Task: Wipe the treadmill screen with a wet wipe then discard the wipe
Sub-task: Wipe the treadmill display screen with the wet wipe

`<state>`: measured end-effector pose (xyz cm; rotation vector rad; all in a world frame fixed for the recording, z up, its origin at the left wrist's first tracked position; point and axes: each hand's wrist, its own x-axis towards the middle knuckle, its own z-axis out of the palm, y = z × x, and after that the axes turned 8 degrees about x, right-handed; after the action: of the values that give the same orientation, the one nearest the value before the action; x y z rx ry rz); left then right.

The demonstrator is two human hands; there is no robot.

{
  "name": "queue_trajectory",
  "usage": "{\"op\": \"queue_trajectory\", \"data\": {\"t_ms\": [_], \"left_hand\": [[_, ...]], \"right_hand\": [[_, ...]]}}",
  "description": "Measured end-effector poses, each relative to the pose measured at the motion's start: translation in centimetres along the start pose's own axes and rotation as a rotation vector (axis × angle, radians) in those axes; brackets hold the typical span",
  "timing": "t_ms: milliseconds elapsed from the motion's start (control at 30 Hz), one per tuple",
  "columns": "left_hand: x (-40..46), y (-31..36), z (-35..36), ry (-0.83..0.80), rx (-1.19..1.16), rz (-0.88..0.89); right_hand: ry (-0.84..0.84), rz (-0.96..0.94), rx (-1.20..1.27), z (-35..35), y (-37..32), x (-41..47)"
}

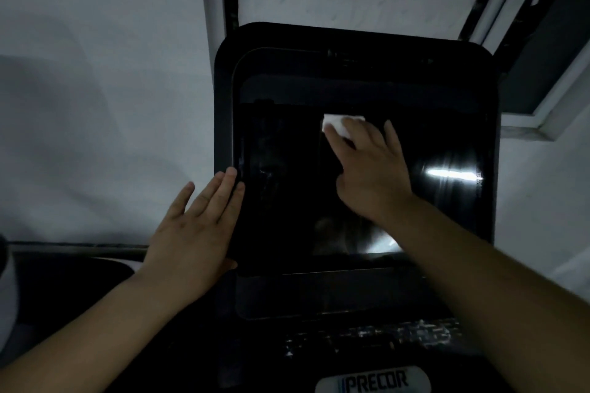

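The treadmill screen is a dark glossy panel in a black frame, filling the middle of the head view. My right hand lies flat on the upper middle of the screen with straight fingers and presses a white wet wipe against the glass. Most of the wipe is hidden under the fingers. My left hand rests with straight fingers against the left edge of the screen frame.
A keypad strip and a Precor logo plate sit below the screen. A white wall is behind on the left. A window frame stands at the upper right. A light reflection shows on the screen's right side.
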<state>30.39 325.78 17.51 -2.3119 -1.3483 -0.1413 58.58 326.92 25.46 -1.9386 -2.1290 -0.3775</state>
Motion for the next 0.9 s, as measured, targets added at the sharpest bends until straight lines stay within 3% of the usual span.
{"op": "queue_trajectory", "data": {"t_ms": [200, 467, 733, 900], "left_hand": [[0.1, -0.2, 0.2, -0.024, -0.02, -0.014], [0.0, -0.3, 0.5, 0.005, -0.032, -0.01], [-0.2, -0.1, -0.1, -0.038, 0.018, -0.022], [0.0, 0.0, -0.4, -0.057, -0.022, -0.049]], "right_hand": [[0.073, -0.084, 0.023, -0.1, -5.3, 3.3], [-0.142, -0.26, 0.123, 5.3, -10.9, -8.0], [0.058, -0.148, 0.025, 0.7, -10.2, 3.8], [0.031, -0.186, 0.062, 4.3, -11.1, -3.2]]}}
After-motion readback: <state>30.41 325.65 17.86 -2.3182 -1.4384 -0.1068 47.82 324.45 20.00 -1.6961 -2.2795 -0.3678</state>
